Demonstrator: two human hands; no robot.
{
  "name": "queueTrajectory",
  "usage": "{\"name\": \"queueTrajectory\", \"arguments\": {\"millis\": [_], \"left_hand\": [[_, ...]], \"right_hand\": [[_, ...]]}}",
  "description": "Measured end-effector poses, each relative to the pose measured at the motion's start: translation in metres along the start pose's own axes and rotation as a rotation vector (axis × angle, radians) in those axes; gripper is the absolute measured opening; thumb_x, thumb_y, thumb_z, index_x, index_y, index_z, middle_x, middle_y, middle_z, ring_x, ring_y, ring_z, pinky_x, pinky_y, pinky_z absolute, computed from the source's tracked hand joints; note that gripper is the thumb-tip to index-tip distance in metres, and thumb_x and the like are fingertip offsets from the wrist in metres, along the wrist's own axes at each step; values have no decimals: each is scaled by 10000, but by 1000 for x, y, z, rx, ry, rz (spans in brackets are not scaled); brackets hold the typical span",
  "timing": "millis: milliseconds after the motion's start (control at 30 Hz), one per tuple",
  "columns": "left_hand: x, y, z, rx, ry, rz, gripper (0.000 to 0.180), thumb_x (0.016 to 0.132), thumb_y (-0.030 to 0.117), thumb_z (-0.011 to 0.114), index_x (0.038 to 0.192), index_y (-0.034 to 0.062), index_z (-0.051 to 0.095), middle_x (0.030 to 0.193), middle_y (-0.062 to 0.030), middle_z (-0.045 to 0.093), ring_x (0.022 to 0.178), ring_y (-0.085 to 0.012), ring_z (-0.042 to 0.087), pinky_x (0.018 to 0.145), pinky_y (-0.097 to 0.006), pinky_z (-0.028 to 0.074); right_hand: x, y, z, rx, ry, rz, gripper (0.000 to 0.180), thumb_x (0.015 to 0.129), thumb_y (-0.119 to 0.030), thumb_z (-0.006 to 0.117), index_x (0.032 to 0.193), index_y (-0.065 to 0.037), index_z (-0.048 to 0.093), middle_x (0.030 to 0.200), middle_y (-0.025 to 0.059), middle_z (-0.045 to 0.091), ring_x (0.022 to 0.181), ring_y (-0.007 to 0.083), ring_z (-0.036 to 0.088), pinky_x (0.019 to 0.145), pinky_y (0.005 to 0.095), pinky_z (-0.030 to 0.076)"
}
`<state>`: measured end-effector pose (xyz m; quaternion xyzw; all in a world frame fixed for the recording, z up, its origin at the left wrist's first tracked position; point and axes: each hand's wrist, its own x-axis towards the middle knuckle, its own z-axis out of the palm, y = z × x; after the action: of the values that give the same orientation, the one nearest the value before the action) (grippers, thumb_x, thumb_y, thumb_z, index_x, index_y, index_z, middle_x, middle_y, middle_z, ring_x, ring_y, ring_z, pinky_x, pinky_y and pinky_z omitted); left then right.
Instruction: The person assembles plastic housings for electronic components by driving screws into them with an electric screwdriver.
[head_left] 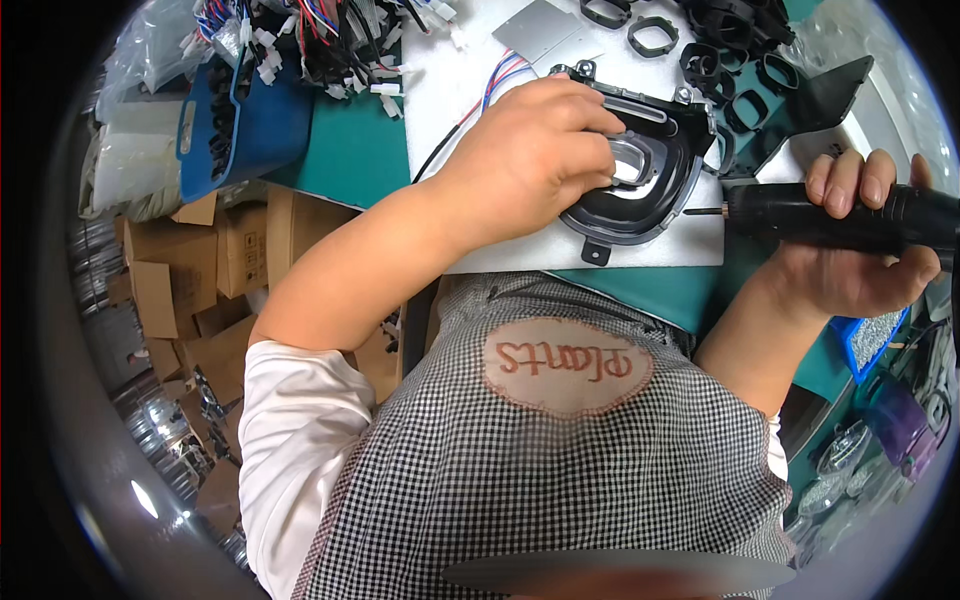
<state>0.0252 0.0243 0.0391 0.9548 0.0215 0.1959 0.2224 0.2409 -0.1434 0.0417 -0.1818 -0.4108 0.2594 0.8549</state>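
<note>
A black plastic housing (670, 190) with a rounded end, mounting tabs and a clear oval centre lies on the white foam sheet. Over its left part, my left hand (550, 145) bends its fingers onto the oval centre and grips there; the fingertips are partly hidden. Held level in my right hand (850, 230) is a black electric screwdriver (780, 211). Its thin bit points left, close to the housing's right rim, apparently just short of it. Red, blue and white wires (500, 80) run out beside my left hand.
Black plastic rings (653, 37) are piled beyond the housing, near a flat grey plate (540, 32). A blue bin (265, 130) and bundled wires (340, 40) stand at left. At right are a black panel (820, 100) and a blue tray of small screws (868, 340). Cardboard boxes (170, 290) sit below the green table.
</note>
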Motion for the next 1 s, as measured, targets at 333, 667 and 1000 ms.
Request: {"name": "queueTrajectory", "arguments": {"millis": [333, 667, 1000], "left_hand": [[-2, 3, -4, 107, -65, -84, 106, 714, 149, 756, 799, 130, 696, 1072, -7, 666, 1167, -301, 528, 1028, -506, 362], [6, -14, -27, 35, 1, -24, 240, 739, 195, 742, 973, 156, 704, 1116, -44, 656, 1155, -286, 533, 992, -425, 405], [45, -111, -36, 501, -388, -234, 668, 725, 280, 758, 1308, 105, 482, 1285, -153, 494, 1126, -292, 524, 928, -418, 454]], "right_hand": [[2, 2, 2, 1, -1, -1, 670, 892, -524, 487, 1334, -24, 430, 898, 115, 529, 688, 215, 527, 631, 362, 442], [-3, 0, 3, -27, 39, -1, 705, 870, -517, 558, 1363, -34, 412, 891, 110, 506, 683, 202, 520, 619, 334, 436], [-2, -6, 12, -101, 44, -24, 690, 855, -517, 576, 1328, -35, 437, 867, 111, 507, 649, 198, 523, 588, 329, 430]]}}
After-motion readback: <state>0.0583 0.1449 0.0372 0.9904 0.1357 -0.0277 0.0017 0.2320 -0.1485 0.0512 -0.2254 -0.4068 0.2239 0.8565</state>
